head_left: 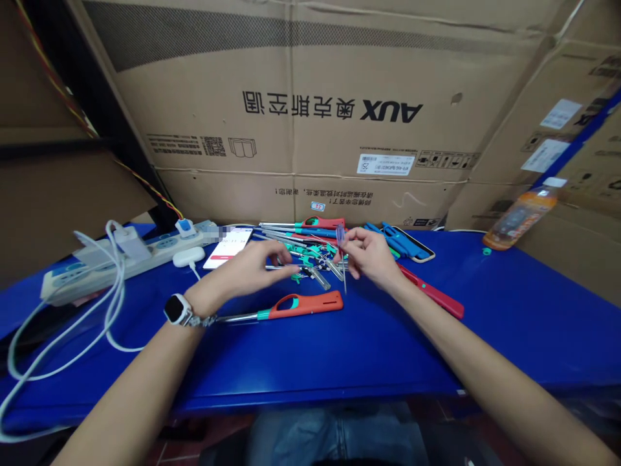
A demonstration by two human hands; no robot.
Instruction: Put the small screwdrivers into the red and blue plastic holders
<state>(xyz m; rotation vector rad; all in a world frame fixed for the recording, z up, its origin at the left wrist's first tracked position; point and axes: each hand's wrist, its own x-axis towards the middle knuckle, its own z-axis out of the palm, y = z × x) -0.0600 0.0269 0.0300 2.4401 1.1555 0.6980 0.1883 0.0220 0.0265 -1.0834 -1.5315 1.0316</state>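
My right hand (371,255) pinches a small screwdriver (340,234) by its clear bluish handle, with the thin metal shaft pointing down. Over the left side of a pile of lighter parts (317,259), my left hand (257,264) has its thumb and fingers apart. The pile mixes green plastic pieces, wires, metal tubes and clear fuel tanks (319,278); the left hand hides part of it. Nearer to me lies an orange-red long-nosed lighter (305,305), its metal tube passing by my left wrist. A red lighter body (436,294) rests beneath my right forearm.
A phone (228,248) and a white power strip (165,248) with looping cables are at the left. Blue lighter shells (402,241) lie behind my right hand. An orange drink bottle (524,217) leans against cardboard boxes (330,58) along the back of the blue table (339,362).
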